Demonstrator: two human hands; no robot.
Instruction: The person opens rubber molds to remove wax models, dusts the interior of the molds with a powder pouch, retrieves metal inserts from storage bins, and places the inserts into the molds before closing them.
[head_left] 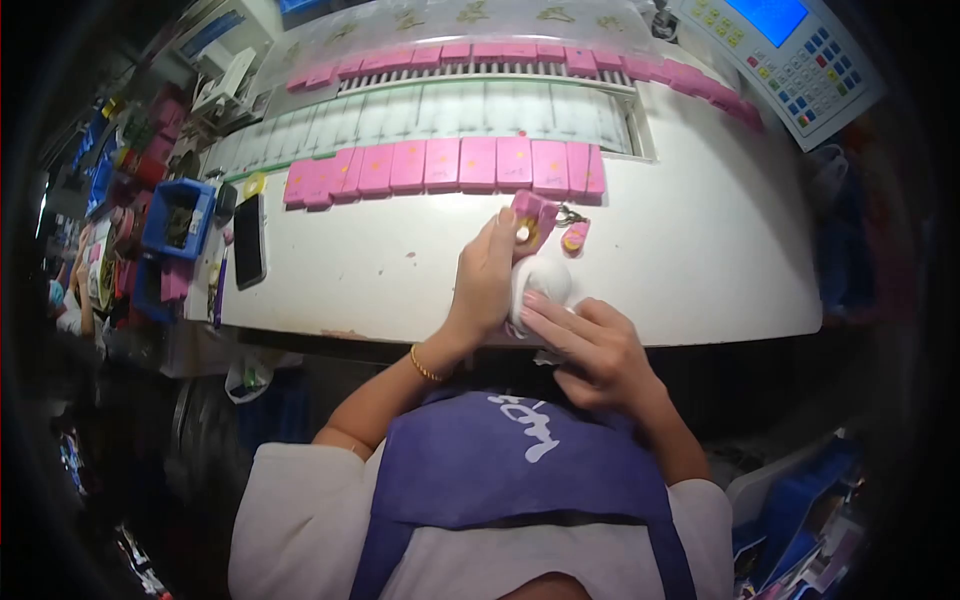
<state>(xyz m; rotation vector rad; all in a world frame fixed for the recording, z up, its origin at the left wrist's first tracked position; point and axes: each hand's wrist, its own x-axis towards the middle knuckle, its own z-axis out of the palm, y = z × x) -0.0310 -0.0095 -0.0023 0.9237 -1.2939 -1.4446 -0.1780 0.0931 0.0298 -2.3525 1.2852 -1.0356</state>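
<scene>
My left hand (485, 270) is closed around a small pink block (535, 215) near the table's front edge. A yellow patch and a bright white spot show on the block's near side. Just below it is a rounded white thing (545, 278), perhaps a bunched cloth; its kind is unclear. My right hand (595, 345) presses its fingertips into this white thing, with the fingers held together. Right of the block lies a small pink and yellow tag (574, 238) with a metal clasp (570, 215). My left palm hides part of what lies between the hands.
A row of pink blocks (443, 165) stands before a pale slatted panel (420, 115), with more pink blocks (490, 52) behind. A phone (250, 242) and blue bins (178, 218) are at left. A keypad console (800, 70) stands at the back right.
</scene>
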